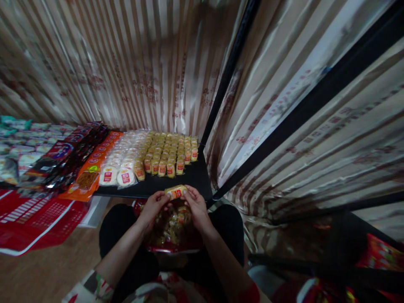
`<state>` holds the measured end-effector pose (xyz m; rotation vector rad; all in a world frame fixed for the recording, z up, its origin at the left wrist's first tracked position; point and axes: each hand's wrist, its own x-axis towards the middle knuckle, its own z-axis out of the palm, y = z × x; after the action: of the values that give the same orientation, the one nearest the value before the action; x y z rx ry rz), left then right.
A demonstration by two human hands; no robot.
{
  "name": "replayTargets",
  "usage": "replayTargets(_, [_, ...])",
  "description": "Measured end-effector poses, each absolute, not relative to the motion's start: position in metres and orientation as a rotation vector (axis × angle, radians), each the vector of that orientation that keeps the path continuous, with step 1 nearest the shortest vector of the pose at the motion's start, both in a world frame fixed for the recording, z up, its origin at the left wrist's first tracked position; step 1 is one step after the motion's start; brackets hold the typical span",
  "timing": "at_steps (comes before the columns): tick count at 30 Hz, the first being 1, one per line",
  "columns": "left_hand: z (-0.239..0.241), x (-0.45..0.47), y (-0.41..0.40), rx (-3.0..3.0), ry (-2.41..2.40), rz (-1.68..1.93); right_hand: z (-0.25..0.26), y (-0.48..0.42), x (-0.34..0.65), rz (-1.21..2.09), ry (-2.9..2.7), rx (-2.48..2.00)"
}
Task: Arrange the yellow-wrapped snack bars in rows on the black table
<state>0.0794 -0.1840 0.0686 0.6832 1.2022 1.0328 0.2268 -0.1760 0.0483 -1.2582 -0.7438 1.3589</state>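
Between both hands is a small wrapped snack cake (176,192), yellowish with a red and orange label facing up. My left hand (157,205) pinches its left end, and my right hand (195,202) pinches its right end. Just below them, on my lap, sits a red container (172,247) holding more of the same yellowish wrapped pieces (176,221). Ahead on the black shelf (126,191) stand rows of matching yellow packs (162,166). Beside these, to the left, are rows of round white packs (126,177) with red labels.
Farther left on the shelf lie orange snack bags (91,172), dark bags (59,158) and pale small packs (34,143). A red basket (41,223) is at the lower left. Black posts (232,67) and striped curtains (126,63) stand behind. Red packages (378,254) lie at the lower right.
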Motion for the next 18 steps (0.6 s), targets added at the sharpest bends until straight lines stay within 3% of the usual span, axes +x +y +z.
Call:
replayTargets(12, [0.055,0.129,-0.181,0.548,1.226,1.140,0.030,-0.167,0.233,1.309,-0.713,-1.281])
replayTargets(18, [0.060,0.118,-0.152,1.157,1.455,1.052,0.033,-0.164,0.249,0.686,-1.258,-1.516])
